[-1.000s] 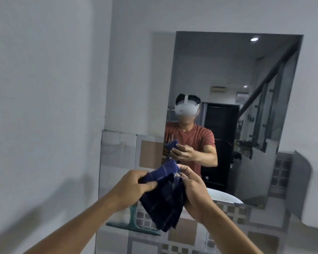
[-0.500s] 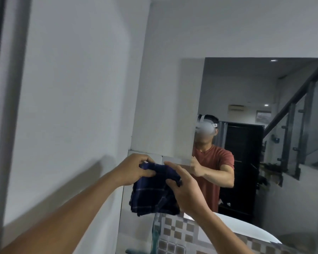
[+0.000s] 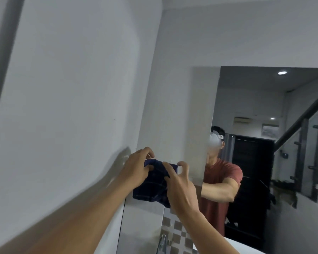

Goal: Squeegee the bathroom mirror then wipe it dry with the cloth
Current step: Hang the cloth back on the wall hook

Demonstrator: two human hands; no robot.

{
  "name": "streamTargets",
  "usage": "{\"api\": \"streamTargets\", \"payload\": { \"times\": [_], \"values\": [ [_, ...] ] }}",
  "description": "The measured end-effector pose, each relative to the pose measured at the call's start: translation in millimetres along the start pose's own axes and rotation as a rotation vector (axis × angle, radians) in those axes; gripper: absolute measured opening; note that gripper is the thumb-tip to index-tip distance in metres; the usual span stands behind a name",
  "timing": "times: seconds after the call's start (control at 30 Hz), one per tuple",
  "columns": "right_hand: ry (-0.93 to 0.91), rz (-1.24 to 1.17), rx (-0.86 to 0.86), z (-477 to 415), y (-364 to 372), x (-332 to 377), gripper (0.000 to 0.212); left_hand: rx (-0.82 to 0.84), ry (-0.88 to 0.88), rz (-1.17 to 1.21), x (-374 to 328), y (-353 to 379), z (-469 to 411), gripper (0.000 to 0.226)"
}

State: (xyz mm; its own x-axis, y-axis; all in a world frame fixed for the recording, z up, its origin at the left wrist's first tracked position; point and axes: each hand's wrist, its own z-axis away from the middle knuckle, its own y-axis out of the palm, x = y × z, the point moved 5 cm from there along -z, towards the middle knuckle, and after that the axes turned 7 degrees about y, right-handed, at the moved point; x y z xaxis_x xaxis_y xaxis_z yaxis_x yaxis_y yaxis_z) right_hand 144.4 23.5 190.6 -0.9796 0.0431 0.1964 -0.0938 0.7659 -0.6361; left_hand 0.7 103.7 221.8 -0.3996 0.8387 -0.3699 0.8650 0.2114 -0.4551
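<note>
A dark blue checked cloth (image 3: 151, 187) is bunched between both my hands, raised in front of the wall just left of the mirror (image 3: 255, 110). My left hand (image 3: 138, 166) grips the cloth's upper left edge. My right hand (image 3: 180, 182) holds its right side with thumb and forefinger, the other fingers spread. The mirror hangs on the wall at the right and reflects a person in a red shirt. The squeegee is out of view.
A white wall (image 3: 72, 88) runs close along the left side. Below the mirror are brown and grey checked tiles (image 3: 174, 233), a metal tap (image 3: 162, 241) and the white rim of a basin (image 3: 246, 247).
Both hands have lifted the cloth higher and folded it smaller. The view has swung up and left, so the green squeegee below has left the frame.
</note>
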Motion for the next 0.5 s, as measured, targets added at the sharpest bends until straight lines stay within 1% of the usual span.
{"api": "streamTargets", "payload": {
  "times": [0.13, 0.3, 0.37, 0.4, 0.47, 0.5],
  "values": [
    [-0.059, 0.133, 0.067, -2, 9, 3, 0.049, -0.030, 0.039, -0.127, 6, 6, 3, 0.023],
    [-0.102, 0.139, 0.129, 2, 17, 4, 0.054, -0.017, 0.022, -0.192, 16, 11, 5, 0.016],
    [-0.153, 0.179, 0.098, 0, 17, 5, 0.054, 0.032, 0.019, -0.209, 17, 12, 5, 0.013],
    [-0.183, 0.209, 0.094, -1, 17, 6, 0.051, 0.065, 0.028, -0.235, 15, 13, 5, 0.016],
    [-0.234, 0.234, 0.149, -3, 21, 6, 0.049, 0.140, 0.048, -0.308, 12, 13, 7, 0.024],
    [-0.242, 0.205, 0.186, -3, 23, 4, 0.050, 0.180, 0.057, -0.355, 11, 13, 8, 0.029]
  ]
}}
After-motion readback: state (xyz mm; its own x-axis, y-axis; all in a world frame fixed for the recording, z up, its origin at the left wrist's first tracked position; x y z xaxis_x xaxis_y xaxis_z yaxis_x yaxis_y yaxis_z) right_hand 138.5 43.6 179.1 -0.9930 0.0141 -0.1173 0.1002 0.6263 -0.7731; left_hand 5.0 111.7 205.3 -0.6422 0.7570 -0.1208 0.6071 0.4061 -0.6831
